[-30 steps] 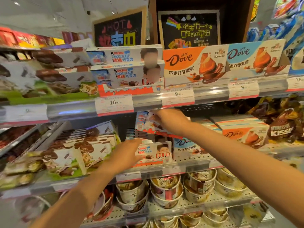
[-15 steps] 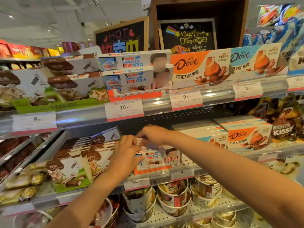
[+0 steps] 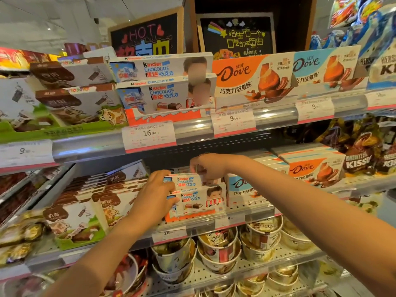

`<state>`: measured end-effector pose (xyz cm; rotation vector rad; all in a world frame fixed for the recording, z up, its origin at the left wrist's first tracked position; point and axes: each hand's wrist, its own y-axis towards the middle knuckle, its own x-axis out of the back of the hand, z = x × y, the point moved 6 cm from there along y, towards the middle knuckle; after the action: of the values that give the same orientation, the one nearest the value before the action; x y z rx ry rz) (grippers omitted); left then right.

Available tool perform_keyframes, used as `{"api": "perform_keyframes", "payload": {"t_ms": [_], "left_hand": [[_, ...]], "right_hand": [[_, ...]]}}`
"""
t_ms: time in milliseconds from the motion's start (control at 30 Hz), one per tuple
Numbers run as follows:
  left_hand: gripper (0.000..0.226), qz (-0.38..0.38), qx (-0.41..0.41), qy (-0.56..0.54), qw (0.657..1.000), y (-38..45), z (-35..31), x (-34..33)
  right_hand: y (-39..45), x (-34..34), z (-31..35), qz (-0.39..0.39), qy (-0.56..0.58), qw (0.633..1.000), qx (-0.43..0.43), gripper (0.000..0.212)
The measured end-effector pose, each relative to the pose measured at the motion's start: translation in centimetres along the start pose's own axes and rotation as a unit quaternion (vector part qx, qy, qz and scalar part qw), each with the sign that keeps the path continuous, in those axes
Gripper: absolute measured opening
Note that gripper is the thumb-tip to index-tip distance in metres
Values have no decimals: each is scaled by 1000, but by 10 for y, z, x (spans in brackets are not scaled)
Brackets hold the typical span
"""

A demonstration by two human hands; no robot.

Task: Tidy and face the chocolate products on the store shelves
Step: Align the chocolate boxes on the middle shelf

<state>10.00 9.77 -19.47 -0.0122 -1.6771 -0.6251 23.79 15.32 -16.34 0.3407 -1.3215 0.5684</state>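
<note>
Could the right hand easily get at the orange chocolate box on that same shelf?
Probably yes. The right hand holds the upper box of the stack, and the orange chocolate box sits further right on the same shelf, front exposed, nothing before it.

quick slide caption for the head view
Both hands, left and right, straighten stacked Kinder boxes on the middle shelf.

Kinder boxes (image 3: 197, 196) between hands: white, blue lettering, orange-red base | Dove box (image 3: 240, 187) under right forearm: white, light blue | cow-print boxes (image 3: 70, 221) left of left hand: white, brown, green
</note>
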Motion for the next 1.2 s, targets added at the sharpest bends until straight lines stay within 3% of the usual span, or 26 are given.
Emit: {"api": "perform_keyframes", "payload": {"t_ms": [300,400,533,633,733,1000,1200], "left_hand": [[22,57,49,-21,997,14,4,2],[31,87,58,34,994,20,-5,1],[47,68,79,29,994,27,-38,-9],[47,10,53,-42,998,41,-75,-17],[51,4,30,-100,995,63,-108,-30],[36,23,38,-127,991,110,-170,-58],[43,44,63,-89,993,125,-187,-68]], "right_hand": [[-3,-12,-23,-12,12,998,52,40],[-6,-12,-27,-28,-21,996,77,38],[-34,14,-53,-89,120,983,106,40],[-68,40,-98,-148,224,957,108,35],[-102,52,-155,-159,269,946,84,30],[-150,50,-259,-128,145,980,43,11],[-158,40,-290,-69,7,997,23,34]]}}
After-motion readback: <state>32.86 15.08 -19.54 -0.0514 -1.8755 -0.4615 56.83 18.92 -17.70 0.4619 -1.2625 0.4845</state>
